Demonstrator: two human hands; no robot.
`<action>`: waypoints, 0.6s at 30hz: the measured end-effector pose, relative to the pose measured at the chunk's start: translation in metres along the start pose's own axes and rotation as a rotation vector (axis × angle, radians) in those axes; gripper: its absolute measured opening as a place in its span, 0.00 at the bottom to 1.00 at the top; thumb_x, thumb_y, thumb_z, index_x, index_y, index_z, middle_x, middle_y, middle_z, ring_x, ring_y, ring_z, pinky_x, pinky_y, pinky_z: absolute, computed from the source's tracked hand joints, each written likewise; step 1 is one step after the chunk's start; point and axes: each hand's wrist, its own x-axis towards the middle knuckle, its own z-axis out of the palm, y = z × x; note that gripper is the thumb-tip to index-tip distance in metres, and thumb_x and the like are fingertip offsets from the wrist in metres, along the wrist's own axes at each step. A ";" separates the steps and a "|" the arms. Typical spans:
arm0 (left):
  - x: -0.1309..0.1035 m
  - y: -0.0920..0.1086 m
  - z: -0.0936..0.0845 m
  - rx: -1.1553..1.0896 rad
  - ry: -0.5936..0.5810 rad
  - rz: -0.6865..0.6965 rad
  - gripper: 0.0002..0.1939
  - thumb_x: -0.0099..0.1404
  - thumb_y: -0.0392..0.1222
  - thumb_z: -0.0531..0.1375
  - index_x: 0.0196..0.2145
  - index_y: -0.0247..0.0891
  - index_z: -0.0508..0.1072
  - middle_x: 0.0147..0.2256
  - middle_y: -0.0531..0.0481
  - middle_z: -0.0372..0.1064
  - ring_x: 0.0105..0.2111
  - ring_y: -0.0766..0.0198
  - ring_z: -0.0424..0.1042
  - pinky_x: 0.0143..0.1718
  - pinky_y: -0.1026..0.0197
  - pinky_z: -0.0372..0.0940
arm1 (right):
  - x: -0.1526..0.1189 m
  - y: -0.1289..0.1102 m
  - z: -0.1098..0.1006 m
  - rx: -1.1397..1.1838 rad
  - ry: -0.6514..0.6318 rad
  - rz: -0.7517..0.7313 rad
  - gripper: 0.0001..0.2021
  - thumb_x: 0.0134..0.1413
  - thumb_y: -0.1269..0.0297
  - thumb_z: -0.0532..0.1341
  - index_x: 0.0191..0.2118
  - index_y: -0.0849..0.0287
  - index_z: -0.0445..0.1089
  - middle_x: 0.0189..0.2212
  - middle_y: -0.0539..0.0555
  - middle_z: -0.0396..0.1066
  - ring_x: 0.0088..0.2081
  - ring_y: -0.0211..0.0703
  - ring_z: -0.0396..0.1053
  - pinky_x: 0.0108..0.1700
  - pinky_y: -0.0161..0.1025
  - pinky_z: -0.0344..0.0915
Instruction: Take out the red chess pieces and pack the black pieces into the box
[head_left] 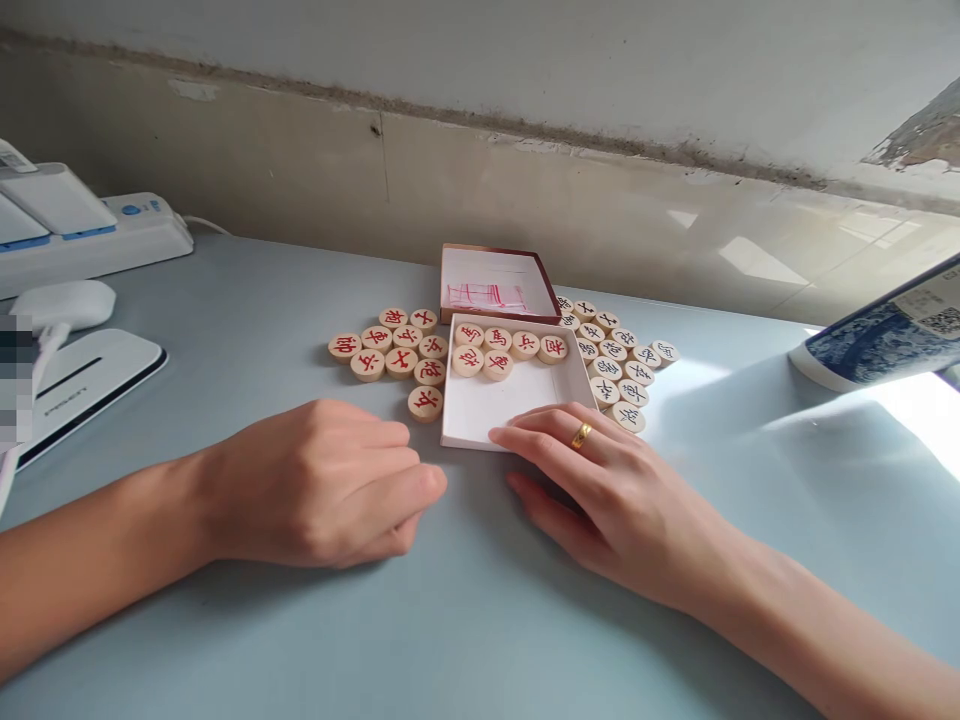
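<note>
Xiangqi pieces with red characters (402,362) lie in a cluster on the table left of a shallow white box (491,410). Several more red pieces (497,340) sit inside the box along its far side. Dark-lettered pieces (606,368) are grouped to its right. My left hand (330,485) is closed in a fist near the front red pieces; whatever it may hold is hidden. My right hand (600,470), with a gold ring, lies with outstretched fingers over the box's near right corner, the fingertips at its front rim. Its fingers are apart and grip nothing visible.
Behind the white box, a brown-edged box lid (491,285) shows red marks inside. A blue-patterned cup (885,325) stands tilted in view at the right. A white power strip (150,235) and a white-and-black charging pad (97,385) occupy the left. The wall borders the table's back.
</note>
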 end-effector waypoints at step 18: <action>0.002 0.000 0.001 -0.017 0.024 -0.001 0.13 0.64 0.26 0.56 0.25 0.38 0.66 0.20 0.55 0.56 0.22 0.64 0.49 0.21 0.57 0.49 | 0.000 0.000 0.001 0.009 -0.003 0.002 0.11 0.67 0.72 0.57 0.53 0.65 0.68 0.42 0.60 0.76 0.41 0.48 0.74 0.41 0.47 0.74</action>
